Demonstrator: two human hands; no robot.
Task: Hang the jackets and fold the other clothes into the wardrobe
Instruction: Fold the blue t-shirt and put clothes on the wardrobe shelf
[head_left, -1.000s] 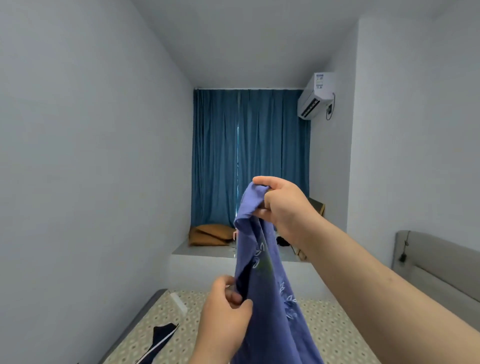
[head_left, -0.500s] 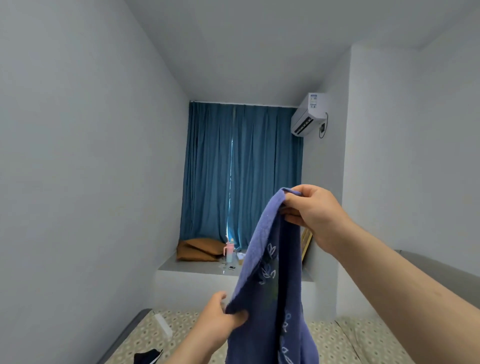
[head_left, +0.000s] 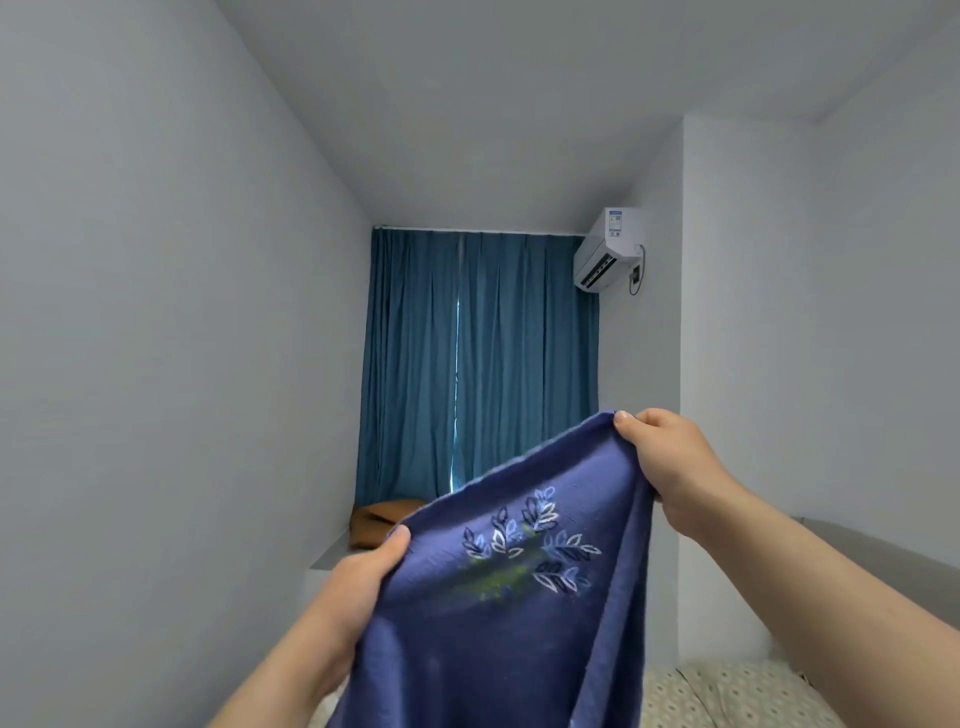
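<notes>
Purple-blue knit, soft and floppy by the look of it. The garment (head_left: 519, 634) is held up in the air in front of the teal curtain (head_left: 478, 364), stretched between both hands along one edge, with the rest hanging down out of frame. The left hand (head_left: 358, 577) is pinched onto the lower end of that edge, thumb on the front and fingers hidden behind the cloth. The right hand (head_left: 670, 467) is curled round the higher corner, with fabric bunched inside the grip.

A leaf print (head_left: 530, 540) can be seen mid-panel. Weight is probably next to nothing and no stiffness should be expected, so anything not gripped will sag or fold over itself. It's not slippery or fragile, though a loose knit could get stretched if yanked. It's best taken at corners or seams, as is done here, then laid flat on the patterned bed (head_left: 727, 691) for folding. No wardrobe is in view.
</notes>
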